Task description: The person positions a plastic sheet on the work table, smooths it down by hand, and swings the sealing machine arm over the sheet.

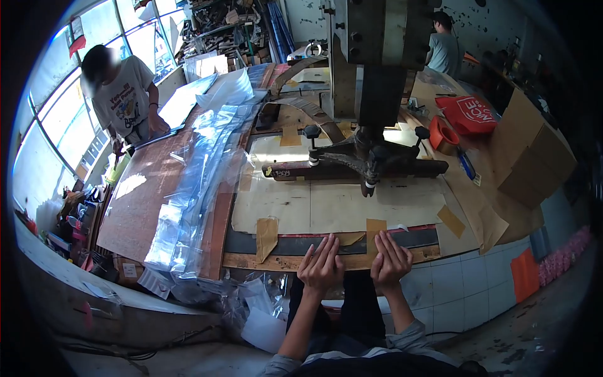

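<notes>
My left hand (321, 267) and my right hand (391, 259) rest side by side at the front edge of the press bed, fingers stretched out and nothing visible in them. Their fingertips reach a dark strip (295, 244) along the wooden edge (245, 261). Just beyond lies a large pale sheet (276, 210), held down by pieces of brown tape (267, 235). Above the sheet hangs the press head (367, 157), a dark metal cross-arm with black knobs and a long bar (282, 171). Whether the bar touches the sheet I cannot tell.
Clear plastic film (201, 169) runs down the left table. A co-worker (122, 94) stands there; another person (443, 50) is at the back right. To the right are a red bag (466, 114), an orange tape roll (443, 135), a blue-handled tool (465, 163) and a cardboard box (534, 151).
</notes>
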`<state>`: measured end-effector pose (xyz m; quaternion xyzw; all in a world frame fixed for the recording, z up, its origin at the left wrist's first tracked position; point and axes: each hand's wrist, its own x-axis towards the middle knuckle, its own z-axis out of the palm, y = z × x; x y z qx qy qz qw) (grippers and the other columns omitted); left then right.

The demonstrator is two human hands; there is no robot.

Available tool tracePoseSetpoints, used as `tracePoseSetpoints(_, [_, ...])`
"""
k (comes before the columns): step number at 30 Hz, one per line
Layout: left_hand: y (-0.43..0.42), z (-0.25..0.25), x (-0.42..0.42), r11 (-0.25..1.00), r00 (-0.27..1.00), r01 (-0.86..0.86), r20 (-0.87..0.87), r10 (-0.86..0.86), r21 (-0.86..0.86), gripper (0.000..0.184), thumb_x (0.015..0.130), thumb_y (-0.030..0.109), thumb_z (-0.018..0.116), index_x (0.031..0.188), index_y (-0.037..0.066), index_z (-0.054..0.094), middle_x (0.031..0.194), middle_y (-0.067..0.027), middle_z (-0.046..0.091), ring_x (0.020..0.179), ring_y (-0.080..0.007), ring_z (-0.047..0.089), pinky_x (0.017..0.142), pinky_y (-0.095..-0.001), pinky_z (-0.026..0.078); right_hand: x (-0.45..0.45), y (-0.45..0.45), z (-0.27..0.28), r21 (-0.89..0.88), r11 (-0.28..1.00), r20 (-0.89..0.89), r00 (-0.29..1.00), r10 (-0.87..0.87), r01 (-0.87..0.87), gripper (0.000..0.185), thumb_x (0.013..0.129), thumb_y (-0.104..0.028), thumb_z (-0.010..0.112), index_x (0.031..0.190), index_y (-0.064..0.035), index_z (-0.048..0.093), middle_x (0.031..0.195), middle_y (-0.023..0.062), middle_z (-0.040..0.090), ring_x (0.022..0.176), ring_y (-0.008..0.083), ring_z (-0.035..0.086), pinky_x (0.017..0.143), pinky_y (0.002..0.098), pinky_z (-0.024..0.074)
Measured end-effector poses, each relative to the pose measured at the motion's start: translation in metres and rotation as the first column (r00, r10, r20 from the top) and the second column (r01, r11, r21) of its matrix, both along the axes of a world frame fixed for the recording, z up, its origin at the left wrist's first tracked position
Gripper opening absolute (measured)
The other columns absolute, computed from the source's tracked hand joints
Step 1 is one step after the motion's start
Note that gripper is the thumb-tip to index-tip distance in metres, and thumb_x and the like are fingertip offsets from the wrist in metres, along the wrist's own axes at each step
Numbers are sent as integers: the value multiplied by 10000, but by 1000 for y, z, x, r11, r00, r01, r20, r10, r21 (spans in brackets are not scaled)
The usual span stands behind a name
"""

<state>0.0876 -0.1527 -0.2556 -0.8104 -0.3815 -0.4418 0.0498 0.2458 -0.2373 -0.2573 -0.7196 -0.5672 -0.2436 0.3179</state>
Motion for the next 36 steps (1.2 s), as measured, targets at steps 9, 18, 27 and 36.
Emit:
tracePoseSetpoints(9, [1, -1, 0, 999, 1000, 11, 6, -11, 37, 344, 820, 165, 512, 1081, 100, 727, 1135, -38, 706, 1052, -141, 676, 968, -323, 472, 0, 3, -1, 68, 998, 24, 1000, 8, -9, 374, 909, -185, 430, 1159, -70, 684, 1207, 49, 675, 1157, 160, 615, 929, 340, 389])
tracePoseSetpoints(18, [3, -3, -3, 997, 1000, 10, 6, -10, 70, 341, 834, 174, 511, 1086, 101, 729, 1140, -28, 705, 1065, -120, 666, 975, -289, 458, 3, 4, -6, 89, 996, 61, 998, 1, -7, 382, 902, -190, 427, 1149, -75, 694, 1204, 49, 679, 1145, 145, 623, 914, 324, 388])
tracePoseSetpoints(27, [2, 0, -3, 998, 999, 16, -41, -14, 55, 348, 852, 195, 503, 1106, 101, 722, 1159, -29, 698, 1071, -115, 663, 981, -264, 442, 2, 3, -2, 90, 996, 71, 997, -15, 8, 384, 905, -195, 421, 1143, -74, 697, 1179, 42, 690, 1126, 138, 631, 913, 320, 377])
tracePoseSetpoints(36, [2, 1, -3, 999, 998, 43, -38, -42, 24, 324, 835, 179, 540, 1092, 96, 719, 1177, -45, 690, 1079, -141, 661, 980, -286, 453, 2, 9, -15, 210, 978, 77, 997, -32, 15, 394, 900, -206, 404, 1088, -82, 727, 1122, 29, 714, 1067, 127, 659, 880, 307, 376])
